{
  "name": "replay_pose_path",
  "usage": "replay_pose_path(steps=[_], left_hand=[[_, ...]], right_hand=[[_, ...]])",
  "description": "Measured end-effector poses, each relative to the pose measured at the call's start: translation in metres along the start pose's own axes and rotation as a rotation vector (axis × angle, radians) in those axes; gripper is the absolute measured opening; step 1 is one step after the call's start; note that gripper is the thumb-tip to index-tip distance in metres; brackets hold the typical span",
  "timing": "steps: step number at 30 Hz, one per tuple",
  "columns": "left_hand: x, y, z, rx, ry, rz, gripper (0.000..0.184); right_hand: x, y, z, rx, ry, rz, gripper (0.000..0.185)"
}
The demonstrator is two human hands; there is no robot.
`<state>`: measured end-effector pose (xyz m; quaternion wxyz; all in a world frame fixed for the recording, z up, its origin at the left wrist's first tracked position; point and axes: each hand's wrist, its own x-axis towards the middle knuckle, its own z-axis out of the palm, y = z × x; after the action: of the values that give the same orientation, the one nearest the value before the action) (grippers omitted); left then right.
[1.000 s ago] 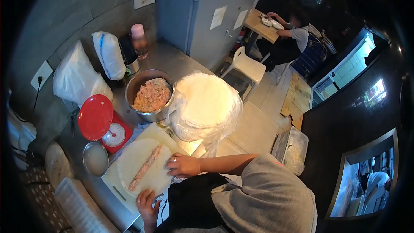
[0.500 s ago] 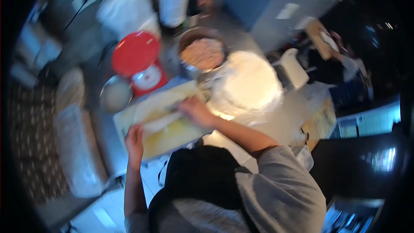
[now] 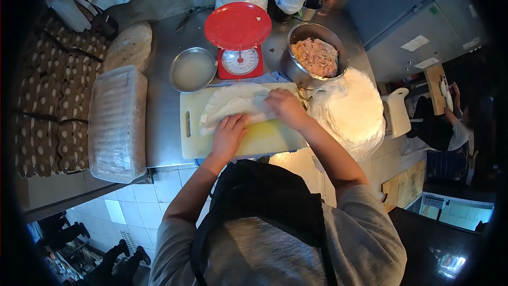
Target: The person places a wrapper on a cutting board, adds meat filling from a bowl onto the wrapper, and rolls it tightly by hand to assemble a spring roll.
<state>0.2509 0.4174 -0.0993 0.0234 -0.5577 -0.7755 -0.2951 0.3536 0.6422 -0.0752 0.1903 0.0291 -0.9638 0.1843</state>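
Note:
A thin white wrapper sheet (image 3: 225, 100) lies on the pale cutting board (image 3: 188, 145), its near edge folded over into a low roll. My left hand (image 3: 229, 136) has its fingertips curled over this near edge at the middle. At the sheet's right end, my right hand (image 3: 288, 108) grips the rolled part with bent fingers. Any filling inside the fold is hidden. Right of the board is a stack of round white wrappers (image 3: 352, 108) in clear plastic. Behind it, a metal pot (image 3: 296, 71) holds a pinkish minced mixture (image 3: 316, 58).
A red kitchen scale (image 3: 239, 63) and a metal bowl (image 3: 193, 70) of cloudy liquid stand behind the board. To the left are a plastic container (image 3: 117, 127) of white rolls and stacked egg trays (image 3: 47, 100). Another person (image 3: 456, 127) works at far right.
The view has turned and steadied. My left hand has moved from the left end of the white roll to the middle of its near edge, closer to my right hand.

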Motion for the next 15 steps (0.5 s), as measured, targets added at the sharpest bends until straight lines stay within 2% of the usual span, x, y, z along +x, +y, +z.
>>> replay_pose_path(steps=[4, 11, 15], left_hand=[[0.023, 0.002, 0.0, -0.066, -0.111, -0.01, 0.04], [0.023, -0.004, 0.012, -0.127, -0.16, -0.007, 0.031], [0.02, -0.005, 0.007, -0.12, -0.139, 0.001, 0.032]], right_hand=[[-0.005, -0.023, 0.004, 0.0, -0.235, -0.037, 0.021], [-0.016, -0.031, 0.013, -0.016, -0.215, 0.051, 0.018], [-0.013, -0.033, 0.009, -0.008, -0.261, 0.069, 0.017]])
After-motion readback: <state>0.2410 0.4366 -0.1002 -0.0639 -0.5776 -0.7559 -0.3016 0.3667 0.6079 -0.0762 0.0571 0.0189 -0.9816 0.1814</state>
